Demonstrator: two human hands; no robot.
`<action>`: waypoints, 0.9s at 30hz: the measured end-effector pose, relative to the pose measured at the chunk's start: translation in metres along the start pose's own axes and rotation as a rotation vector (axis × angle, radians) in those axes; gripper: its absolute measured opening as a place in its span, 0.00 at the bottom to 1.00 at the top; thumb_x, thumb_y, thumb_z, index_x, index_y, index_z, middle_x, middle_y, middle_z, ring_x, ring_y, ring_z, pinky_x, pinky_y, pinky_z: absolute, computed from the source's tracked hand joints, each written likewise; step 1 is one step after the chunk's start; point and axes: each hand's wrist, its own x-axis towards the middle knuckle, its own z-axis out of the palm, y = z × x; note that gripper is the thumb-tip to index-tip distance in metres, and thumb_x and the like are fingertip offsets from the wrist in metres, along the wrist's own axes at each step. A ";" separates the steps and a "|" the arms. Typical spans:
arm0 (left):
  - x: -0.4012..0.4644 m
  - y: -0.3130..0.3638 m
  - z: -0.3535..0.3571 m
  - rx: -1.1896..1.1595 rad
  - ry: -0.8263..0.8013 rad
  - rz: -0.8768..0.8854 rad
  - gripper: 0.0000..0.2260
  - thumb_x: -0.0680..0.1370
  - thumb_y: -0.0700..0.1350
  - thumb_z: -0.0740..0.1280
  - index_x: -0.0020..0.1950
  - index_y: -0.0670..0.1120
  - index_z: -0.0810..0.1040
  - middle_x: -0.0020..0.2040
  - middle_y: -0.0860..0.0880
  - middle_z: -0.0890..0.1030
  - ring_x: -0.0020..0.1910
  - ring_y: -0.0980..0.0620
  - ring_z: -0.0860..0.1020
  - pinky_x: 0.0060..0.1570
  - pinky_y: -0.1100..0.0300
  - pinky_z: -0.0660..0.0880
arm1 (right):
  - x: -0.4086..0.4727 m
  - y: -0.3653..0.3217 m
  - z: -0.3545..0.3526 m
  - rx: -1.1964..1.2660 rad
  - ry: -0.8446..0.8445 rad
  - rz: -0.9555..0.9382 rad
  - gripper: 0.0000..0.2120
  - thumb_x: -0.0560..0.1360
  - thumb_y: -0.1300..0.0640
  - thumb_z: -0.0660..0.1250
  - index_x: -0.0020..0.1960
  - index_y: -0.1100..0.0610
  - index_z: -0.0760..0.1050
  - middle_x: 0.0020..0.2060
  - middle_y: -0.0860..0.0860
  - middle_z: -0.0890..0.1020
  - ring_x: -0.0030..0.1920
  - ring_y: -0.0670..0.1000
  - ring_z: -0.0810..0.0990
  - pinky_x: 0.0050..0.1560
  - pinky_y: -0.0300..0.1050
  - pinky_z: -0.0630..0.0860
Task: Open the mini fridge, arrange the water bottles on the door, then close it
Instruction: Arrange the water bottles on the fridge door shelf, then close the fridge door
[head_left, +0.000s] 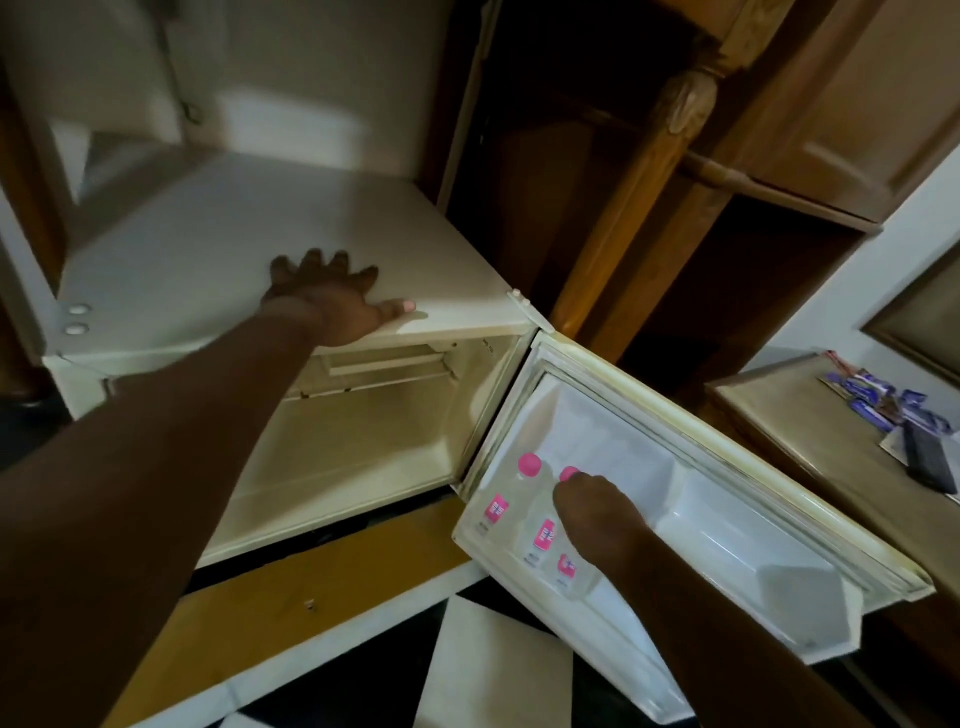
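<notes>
The white mini fridge (249, 244) stands open, its inside bare. Its door (737, 519) swings out to the right, with the shelf side facing me. Clear water bottles with pink caps and pink labels stand in the door shelf at its hinge end: one (529, 464) at the left, a second (545, 535) beside it, a third label (566, 566) lower down. My right hand (597, 514) is closed around the top of the second bottle, hiding most of its cap. My left hand (332, 301) lies flat, fingers spread, on the fridge's top.
A carved wooden post (649, 182) and dark cabinet rise behind the door. To the right, a wooden counter (810, 441) carries blue packets (878, 400) and a dark remote (930, 462). Below are a wooden plinth (322, 587) and black-and-white floor tiles (493, 670).
</notes>
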 end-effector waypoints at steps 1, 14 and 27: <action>0.000 0.001 0.000 -0.005 -0.004 -0.002 0.56 0.59 0.84 0.32 0.81 0.57 0.56 0.82 0.45 0.56 0.79 0.39 0.53 0.72 0.34 0.52 | 0.001 0.004 0.005 0.008 -0.008 0.036 0.10 0.77 0.63 0.64 0.58 0.61 0.75 0.56 0.58 0.80 0.55 0.58 0.81 0.59 0.50 0.78; -0.003 0.002 0.001 -0.029 0.012 -0.012 0.56 0.60 0.86 0.37 0.81 0.57 0.55 0.83 0.46 0.53 0.81 0.41 0.49 0.74 0.35 0.48 | 0.006 0.019 0.022 -0.088 -0.035 0.123 0.09 0.75 0.58 0.68 0.54 0.60 0.78 0.50 0.55 0.82 0.50 0.55 0.83 0.55 0.52 0.80; -0.004 0.002 -0.002 -0.033 0.022 -0.034 0.54 0.62 0.85 0.38 0.81 0.58 0.55 0.83 0.47 0.54 0.80 0.42 0.51 0.73 0.36 0.50 | -0.026 0.117 -0.010 0.206 0.438 0.421 0.37 0.75 0.32 0.51 0.75 0.56 0.58 0.73 0.59 0.67 0.71 0.63 0.67 0.66 0.64 0.69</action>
